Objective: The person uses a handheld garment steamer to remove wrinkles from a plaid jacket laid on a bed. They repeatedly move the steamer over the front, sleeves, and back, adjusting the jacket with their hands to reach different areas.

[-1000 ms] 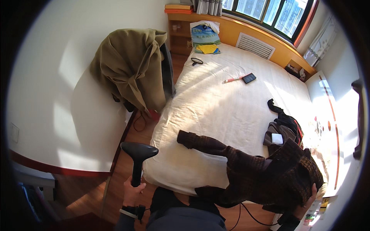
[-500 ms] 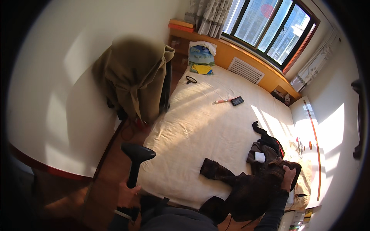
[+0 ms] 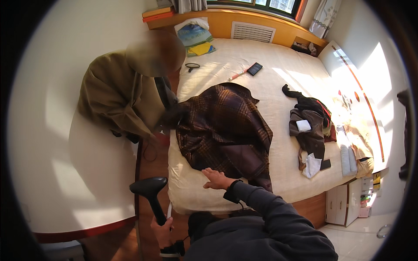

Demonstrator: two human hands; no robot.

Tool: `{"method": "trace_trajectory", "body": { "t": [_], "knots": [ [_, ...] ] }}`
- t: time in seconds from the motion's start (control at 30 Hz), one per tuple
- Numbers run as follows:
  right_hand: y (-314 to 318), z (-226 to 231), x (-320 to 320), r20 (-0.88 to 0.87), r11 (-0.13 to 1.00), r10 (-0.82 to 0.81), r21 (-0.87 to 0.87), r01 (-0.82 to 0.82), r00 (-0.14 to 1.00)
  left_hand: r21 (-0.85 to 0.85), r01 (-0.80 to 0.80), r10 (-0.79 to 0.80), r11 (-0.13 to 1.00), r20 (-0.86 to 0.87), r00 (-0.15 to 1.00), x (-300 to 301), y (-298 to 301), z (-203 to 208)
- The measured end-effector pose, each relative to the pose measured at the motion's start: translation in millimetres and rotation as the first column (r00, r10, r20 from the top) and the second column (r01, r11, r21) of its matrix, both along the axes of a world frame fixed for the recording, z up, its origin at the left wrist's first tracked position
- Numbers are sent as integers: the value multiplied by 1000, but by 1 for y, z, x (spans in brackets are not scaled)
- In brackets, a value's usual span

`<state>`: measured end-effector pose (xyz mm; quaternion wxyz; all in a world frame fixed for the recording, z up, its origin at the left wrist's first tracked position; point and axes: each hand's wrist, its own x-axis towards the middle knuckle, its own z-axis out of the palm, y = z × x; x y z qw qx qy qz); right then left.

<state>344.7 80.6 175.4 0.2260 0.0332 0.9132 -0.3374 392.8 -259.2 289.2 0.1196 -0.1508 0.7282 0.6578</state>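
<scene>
My left hand [image 3: 162,230] is wrapped round the handle of a black tool with a wide flared head [image 3: 149,188], held upright past the bed's near left corner. My right hand [image 3: 216,179] holds nothing; its fingers stretch out at the near edge of a dark brown plaid garment [image 3: 220,122]. Whether the fingertips touch the cloth I cannot tell. The garment lies spread over the bed's left half, with a smooth plum-brown patch showing near my hand. At its left edge a dark sleeve merges with shadow.
A person in an olive-brown coat [image 3: 117,91] leans in at the left. On the bed [image 3: 287,187] are dark clothes [image 3: 309,130] with a small white box [image 3: 303,125], a phone [image 3: 325,164], a black rectangular case [image 3: 254,68] and a round hand mirror [image 3: 192,67]. Low drawers [image 3: 337,204] stand at right.
The dark garment has gone from the near right to the bed's left half and lies spread, its plaid showing. My right hand has let go of it. The other person has shifted left.
</scene>
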Motion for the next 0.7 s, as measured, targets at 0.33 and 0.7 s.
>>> {"method": "trace_trajectory", "body": {
  "t": [0.33,0.7],
  "knots": [
    [134,-108,137,46,623,-700,528,577,713,-102,38,-29,994,82,996,-1,10,0],
    [116,-134,35,23,939,-243,256,229,970,-263,44,16,964,223,975,2,23,8]
  ]
}}
